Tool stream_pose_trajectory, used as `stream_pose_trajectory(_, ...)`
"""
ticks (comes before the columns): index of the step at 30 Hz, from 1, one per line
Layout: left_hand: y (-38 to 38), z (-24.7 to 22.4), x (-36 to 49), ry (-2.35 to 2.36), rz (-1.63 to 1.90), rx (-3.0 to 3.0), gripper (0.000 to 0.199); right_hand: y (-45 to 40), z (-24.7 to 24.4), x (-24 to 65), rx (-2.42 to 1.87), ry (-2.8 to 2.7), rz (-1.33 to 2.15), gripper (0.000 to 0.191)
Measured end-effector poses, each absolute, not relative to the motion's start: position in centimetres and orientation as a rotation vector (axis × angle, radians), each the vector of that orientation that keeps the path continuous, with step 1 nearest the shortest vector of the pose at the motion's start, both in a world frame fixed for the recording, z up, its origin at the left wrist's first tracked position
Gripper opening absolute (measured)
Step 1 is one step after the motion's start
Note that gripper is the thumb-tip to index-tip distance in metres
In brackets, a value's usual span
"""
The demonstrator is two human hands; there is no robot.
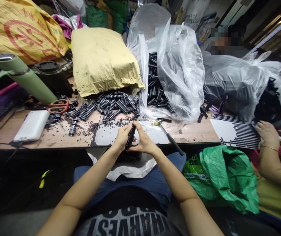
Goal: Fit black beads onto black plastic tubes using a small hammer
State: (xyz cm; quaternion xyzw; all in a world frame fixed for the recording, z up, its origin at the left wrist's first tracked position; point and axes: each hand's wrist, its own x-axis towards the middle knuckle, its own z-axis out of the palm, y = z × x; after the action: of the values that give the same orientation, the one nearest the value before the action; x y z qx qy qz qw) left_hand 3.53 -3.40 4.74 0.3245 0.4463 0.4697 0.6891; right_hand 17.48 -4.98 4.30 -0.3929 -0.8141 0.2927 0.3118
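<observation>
A dark, narrow piece with a row of small light dots (130, 136) stands tilted between my two hands, above the front edge of the table. My left hand (122, 137) closes on its left side, and my right hand (142, 139) grips it from the right with thumb and fingers at its two ends. Beneath the hands lies a white sheet (103, 134) with tiny dark bits scattered over it. Behind them is a heap of black-and-white banded cylinders (117, 105). A black-handled tool (171, 137) rests to the right, its handle past the table edge.
A stuffed yellow paper sack (103, 59) and a clear plastic bag (182, 72) of black parts stand behind. At left are a white box (31, 126), red-handled scissors (59, 106) and a green flask (29, 80). A co-worker's hand (268, 134) is over a dotted sheet (241, 131) at right.
</observation>
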Motion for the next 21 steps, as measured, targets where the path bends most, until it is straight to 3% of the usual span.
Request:
stream_pose_trajectory(11, -2.6, 3.6, 3.9, 1.099, 0.876, 0.822, 0.035, -5.3, 2.7, 17.1, -1.193, -1.986, 0.771, 0.11)
stream_pose_trajectory(14, -2.7, 2.0, 4.2, 1.198, 0.914, 1.281, 0.038, -5.2, 1.4, 17.1, -1.338, -1.947, 0.635, 0.107)
stream_pose_trajectory(18, -3.3, -0.3, 4.6, 1.32, 0.814, 2.064, 0.052, -5.3, -0.1, 18.0, -1.488, -1.976, 0.492, 0.088)
stream_pose_trajectory(21, -3.3, -1.6, 4.0, 1.301, 0.674, 2.375, 0.045, -5.7, 0.2, 21.3, -1.705, -1.996, 0.324, 0.074)
